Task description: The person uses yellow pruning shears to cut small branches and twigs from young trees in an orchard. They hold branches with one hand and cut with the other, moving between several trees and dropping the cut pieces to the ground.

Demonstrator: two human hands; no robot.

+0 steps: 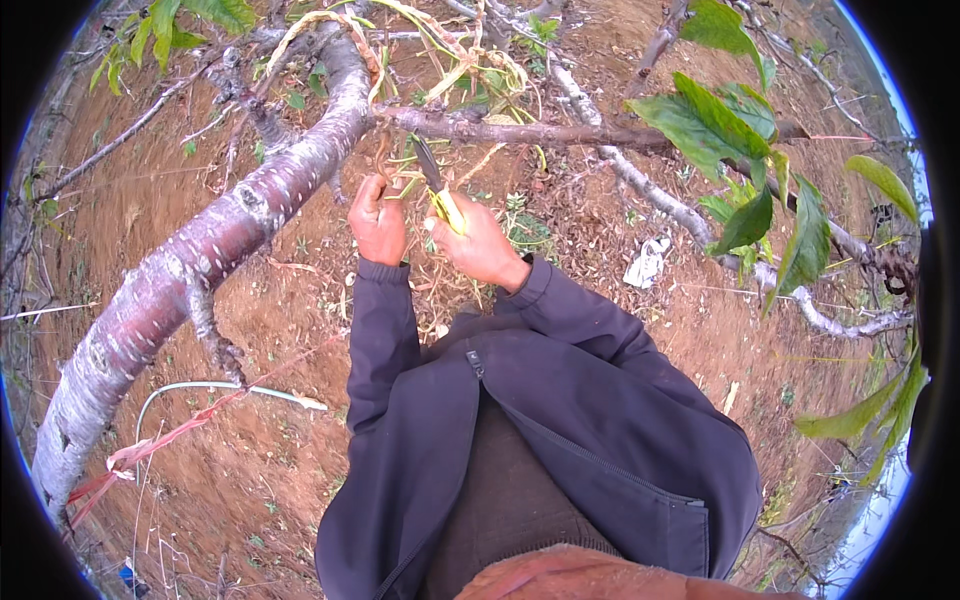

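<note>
My right hand grips a yellow-handled cutting tool. Its dark blade points up, its tip close below a side branch; whether it is a knife or pruning shears I cannot tell. Just left of it, the curled fingers of my left hand pinch a dry brown vine or strip hanging beneath the branch fork. A pale green stem crosses between the hands. Above them, a tangle of dried and green vines drapes over the branch.
A thick tree limb slants up from the lower left, with a stub below it. Pink twine is tied lower left. Leaves and a pale branch are on the right. White litter lies on brown soil.
</note>
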